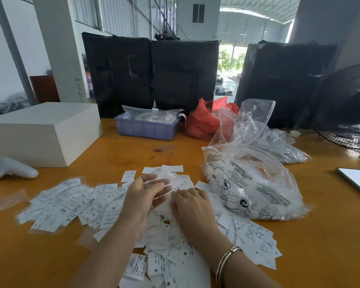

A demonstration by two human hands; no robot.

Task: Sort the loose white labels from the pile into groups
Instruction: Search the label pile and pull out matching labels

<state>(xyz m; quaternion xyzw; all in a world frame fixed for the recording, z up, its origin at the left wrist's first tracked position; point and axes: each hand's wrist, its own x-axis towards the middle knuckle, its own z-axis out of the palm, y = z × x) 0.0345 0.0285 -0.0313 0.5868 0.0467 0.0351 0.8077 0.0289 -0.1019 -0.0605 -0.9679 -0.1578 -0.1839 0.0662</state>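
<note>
A wide pile of loose white labels [170,244] with printed size letters covers the orange table [320,235] in front of me. Another spread of labels [60,202] lies to the left, some in clear sleeves. My left hand [143,196] hovers over the pile's middle, fingers spread and slightly bent, blurred by motion. Whether it holds a label I cannot tell. My right hand [189,206] rests palm down on the labels just beside it, fingers bent into the pile. A bracelet sits on my right wrist.
A clear printed plastic bag [254,183] of labels lies right of the pile, more clear bags [279,142] behind. A red bag [208,121], purple bin [146,125], white box [44,132], white controller [10,169], phone [355,179] and fan [347,107] ring the table.
</note>
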